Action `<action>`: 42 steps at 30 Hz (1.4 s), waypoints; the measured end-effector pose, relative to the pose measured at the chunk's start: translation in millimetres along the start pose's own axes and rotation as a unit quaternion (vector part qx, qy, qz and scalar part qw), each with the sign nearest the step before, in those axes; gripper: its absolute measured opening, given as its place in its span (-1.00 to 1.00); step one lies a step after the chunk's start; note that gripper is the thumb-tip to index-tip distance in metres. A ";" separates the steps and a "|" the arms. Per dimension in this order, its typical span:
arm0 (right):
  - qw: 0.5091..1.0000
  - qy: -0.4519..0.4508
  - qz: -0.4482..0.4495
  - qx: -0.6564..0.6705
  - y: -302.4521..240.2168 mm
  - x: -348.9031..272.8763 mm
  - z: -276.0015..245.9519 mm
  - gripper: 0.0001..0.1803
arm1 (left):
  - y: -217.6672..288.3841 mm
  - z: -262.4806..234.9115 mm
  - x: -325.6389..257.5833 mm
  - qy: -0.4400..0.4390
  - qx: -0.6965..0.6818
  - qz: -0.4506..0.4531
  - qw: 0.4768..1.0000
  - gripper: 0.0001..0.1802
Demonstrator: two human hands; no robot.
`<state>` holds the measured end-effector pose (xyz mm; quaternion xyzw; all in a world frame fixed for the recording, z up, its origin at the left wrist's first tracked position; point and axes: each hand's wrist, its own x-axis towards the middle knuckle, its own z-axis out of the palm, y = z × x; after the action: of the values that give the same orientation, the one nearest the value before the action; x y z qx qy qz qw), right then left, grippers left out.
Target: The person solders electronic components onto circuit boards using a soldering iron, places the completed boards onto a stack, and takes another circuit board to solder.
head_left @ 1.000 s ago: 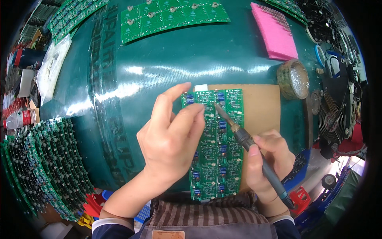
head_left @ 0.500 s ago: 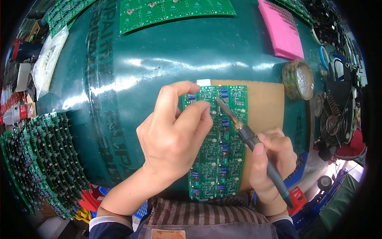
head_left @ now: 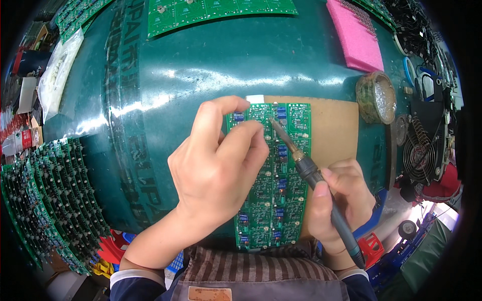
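Note:
A green circuit board panel point(head_left: 261, 193) with rows of small parts and blue cylindrical components lies lengthwise before me on a brown sheet point(head_left: 334, 133). My right hand point(head_left: 349, 193) grips a soldering iron point(head_left: 306, 166) like a pen. The iron's tip slants to the upper left and meets or hovers just over the panel's far part; contact cannot be made out. Over the panel's left side, my left hand point(head_left: 213, 160) has its thumb and fingers pinched beside the tip, hiding whatever is between them. Its index finger bends toward the panel's far left corner, by a small white piece point(head_left: 255, 99).
Another green panel point(head_left: 221, 11) lies at the far edge. A pink foam block point(head_left: 354, 42) with pins and a tape roll point(head_left: 376, 98) sit to the right, near a round fan guard point(head_left: 419, 156). Stacked circuit boards point(head_left: 60, 200) and a clear plastic bag point(head_left: 61, 75) occupy the left.
The whole view has shifted slightly, with the scene moving up and left. Both hands and the iron keep nearly the same place over the panel.

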<state>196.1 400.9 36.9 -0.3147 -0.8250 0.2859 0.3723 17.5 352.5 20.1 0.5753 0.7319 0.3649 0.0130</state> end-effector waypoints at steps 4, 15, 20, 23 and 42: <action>1.000 0.000 0.003 -0.002 -0.6 1.9 0.2 -0.90 | -4.0 5.6 -3.6 0.009 -0.012 0.007 1.000 -0.78; 1.000 0.010 0.010 -0.002 -1.9 -1.7 -2.2 -0.88 | 1.0 0.5 -1.3 -0.015 -0.019 -0.039 0.999 -0.77; 0.999 0.024 0.040 -0.001 -2.2 -2.4 3.6 -0.87 | -4.2 5.9 -4.1 -0.011 -0.047 -0.029 0.998 -0.77; 0.999 0.017 0.028 0.006 -1.6 -2.1 2.9 -0.87 | -5.8 7.2 -4.0 -0.017 -0.050 -0.023 0.998 -0.77; 1.000 -0.028 0.010 -0.009 -20.6 -32.8 -23.5 -0.82 | 23.0 -26.7 -27.0 -0.129 -0.069 -0.101 0.984 -0.82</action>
<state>225.6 369.3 50.4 -0.3179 -0.8345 0.2904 0.3438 34.1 317.2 41.6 0.5387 0.7513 0.3339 0.1840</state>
